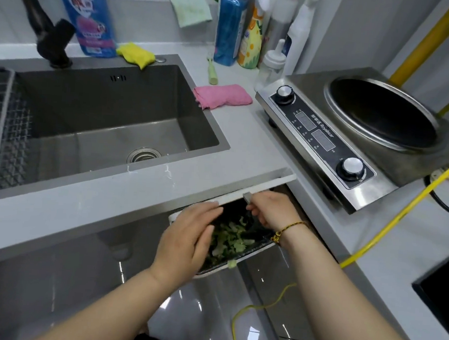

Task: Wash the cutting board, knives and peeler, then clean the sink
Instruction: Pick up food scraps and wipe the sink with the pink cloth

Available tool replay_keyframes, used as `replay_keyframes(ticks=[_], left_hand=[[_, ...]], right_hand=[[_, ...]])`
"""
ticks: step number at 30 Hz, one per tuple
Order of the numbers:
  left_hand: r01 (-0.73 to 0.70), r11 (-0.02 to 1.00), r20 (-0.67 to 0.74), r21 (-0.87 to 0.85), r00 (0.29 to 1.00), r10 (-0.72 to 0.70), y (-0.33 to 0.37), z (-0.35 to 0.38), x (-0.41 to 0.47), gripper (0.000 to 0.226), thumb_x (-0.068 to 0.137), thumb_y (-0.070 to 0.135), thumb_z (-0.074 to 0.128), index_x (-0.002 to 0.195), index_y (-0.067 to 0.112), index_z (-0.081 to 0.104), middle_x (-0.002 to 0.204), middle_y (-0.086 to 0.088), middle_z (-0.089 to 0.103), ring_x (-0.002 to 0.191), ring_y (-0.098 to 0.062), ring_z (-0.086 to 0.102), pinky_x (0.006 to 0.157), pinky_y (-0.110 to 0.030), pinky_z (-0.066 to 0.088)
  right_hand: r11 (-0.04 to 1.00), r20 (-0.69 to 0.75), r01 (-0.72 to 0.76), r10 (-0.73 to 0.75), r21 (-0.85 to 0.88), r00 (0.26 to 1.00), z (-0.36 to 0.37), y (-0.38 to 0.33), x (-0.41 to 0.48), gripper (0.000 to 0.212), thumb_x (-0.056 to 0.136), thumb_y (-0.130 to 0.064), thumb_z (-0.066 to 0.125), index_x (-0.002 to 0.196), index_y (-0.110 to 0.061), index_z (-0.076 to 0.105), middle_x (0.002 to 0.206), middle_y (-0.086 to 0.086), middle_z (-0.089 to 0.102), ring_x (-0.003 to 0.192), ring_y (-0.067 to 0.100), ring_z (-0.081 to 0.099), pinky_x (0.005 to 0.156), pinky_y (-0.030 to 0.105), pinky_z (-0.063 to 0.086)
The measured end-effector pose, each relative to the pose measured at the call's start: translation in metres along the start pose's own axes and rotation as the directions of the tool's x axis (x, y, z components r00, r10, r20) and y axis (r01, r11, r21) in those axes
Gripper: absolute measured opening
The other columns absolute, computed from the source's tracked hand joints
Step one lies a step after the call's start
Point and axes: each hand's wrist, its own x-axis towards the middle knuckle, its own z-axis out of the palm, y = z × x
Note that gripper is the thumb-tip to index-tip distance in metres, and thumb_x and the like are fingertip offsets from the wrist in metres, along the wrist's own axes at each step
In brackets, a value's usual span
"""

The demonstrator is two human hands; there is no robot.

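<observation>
Head view: left hand (186, 239) fingers straight against board (267, 184), right hand (271, 210) clamped round knife (247, 197) over bin (255, 251); washing seemingly unstarted.

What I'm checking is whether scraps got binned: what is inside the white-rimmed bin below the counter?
Pale green vegetable scraps lie on a dark liner in the bin. The left hand covers its left part and the right hand its far corner, hiding the rest.

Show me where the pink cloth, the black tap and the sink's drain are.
Folded pink cloth (223, 95): head view, middle of its top face.
Black metal tap (53, 41): head view, its thick lower body.
Round metal sink drain (144, 155): head view, the strainer's middle.
</observation>
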Motion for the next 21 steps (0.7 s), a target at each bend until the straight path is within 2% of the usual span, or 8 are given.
replay_keyframes(ticks=[2,4,7,10,14,16,18,21], left_hand=[[-0.103,0.993,0.016,0.061,0.995,0.102,0.002,-0.003,-0.013,0.034,0.099,0.03,0.026,0.12,0.013,0.047,0.124,0.0,0.047,0.112,-0.016,0.048,0.104,-0.013,0.029],[-0.16,0.976,0.032,0.145,0.987,0.157,0.005,0.0,-0.027,0.034,0.098,0.028,0.027,0.121,0.012,0.047,0.128,-0.002,0.046,0.116,-0.018,0.047,0.103,-0.021,0.03],[-0.071,0.938,0.111,0.338,0.993,0.035,0.003,0.006,-0.043,0.04,0.1,0.032,0.017,0.125,0.013,0.043,0.131,-0.002,0.051,0.122,-0.017,0.041,0.108,-0.027,0.019],[-0.004,0.88,0.263,0.474,0.955,-0.137,-0.01,0.014,-0.062,0.048,0.1,0.037,0.009,0.125,0.012,0.042,0.124,-0.008,0.062,0.122,-0.016,0.039,0.111,-0.033,0.01],[-0.007,0.84,0.41,0.542,0.875,-0.257,-0.019,0.024,-0.083,0.053,0.099,0.041,0.005,0.123,0.013,0.043,0.122,-0.007,0.063,0.12,-0.015,0.039,0.11,-0.034,0.009],[0.008,0.833,0.453,0.553,0.836,-0.309,-0.021,0.027,-0.088,0.055,0.098,0.043,0.004,0.123,0.014,0.043,0.122,-0.006,0.063,0.121,-0.015,0.039,0.111,-0.035,0.009],[0.014,0.828,0.476,0.56,0.813,-0.336,-0.023,0.029,-0.089,0.056,0.098,0.045,0.003,0.122,0.015,0.044,0.121,-0.005,0.063,0.12,-0.015,0.04,0.11,-0.036,0.008],[-0.02,0.829,0.483,0.558,0.821,-0.305,-0.021,0.03,-0.08,0.068,0.098,0.046,0.003,0.111,0.018,0.063,0.114,-0.002,0.068,0.112,-0.016,0.058,0.108,-0.036,0.009]], right_hand=[[1.0,-0.017,-0.012,0.012,0.0,1.0,0.0,0.014,-0.007,0.035,0.086,-0.013,0.05,0.052,-0.015,0.054,0.044,-0.007,0.049,0.028,-0.001,0.038,0.034,0.008,0.028],[1.0,-0.028,-0.024,0.024,0.019,0.999,-0.001,0.028,-0.014,0.034,0.086,-0.011,0.049,0.053,-0.013,0.054,0.053,-0.002,0.051,0.032,-0.001,0.042,0.036,0.008,0.03],[0.999,-0.04,-0.03,0.03,0.015,0.999,0.0,0.055,-0.022,0.033,0.086,-0.005,0.047,0.053,-0.01,0.052,0.056,0.001,0.051,0.038,0.0,0.045,0.036,0.004,0.029],[0.998,-0.051,-0.055,0.054,-0.022,0.997,0.005,0.084,-0.026,0.033,0.084,-0.005,0.05,0.052,-0.011,0.052,0.055,0.004,0.047,0.049,0.009,0.041,0.038,0.009,0.027],[0.991,-0.034,-0.129,0.128,-0.046,0.991,0.014,0.113,-0.023,0.033,0.084,-0.004,0.052,0.052,-0.008,0.054,0.055,0.003,0.047,0.054,0.01,0.04,0.041,0.01,0.03],[0.983,-0.022,-0.163,0.162,-0.079,0.987,0.021,0.125,-0.02,0.027,0.084,-0.003,0.05,0.058,-0.002,0.059,0.058,0.008,0.046,0.058,0.017,0.041,0.052,0.02,0.035],[0.979,-0.025,-0.178,0.176,-0.099,0.984,0.027,0.13,-0.016,0.021,0.083,-0.006,0.049,0.063,-0.008,0.054,0.064,0.01,0.043,0.066,0.018,0.039,0.059,0.027,0.031],[0.969,-0.03,-0.171,0.169,-0.176,0.985,0.026,0.13,-0.01,0.024,0.083,-0.014,0.05,0.06,-0.01,0.046,0.062,0.011,0.039,0.064,0.018,0.037,0.06,0.026,0.028]])
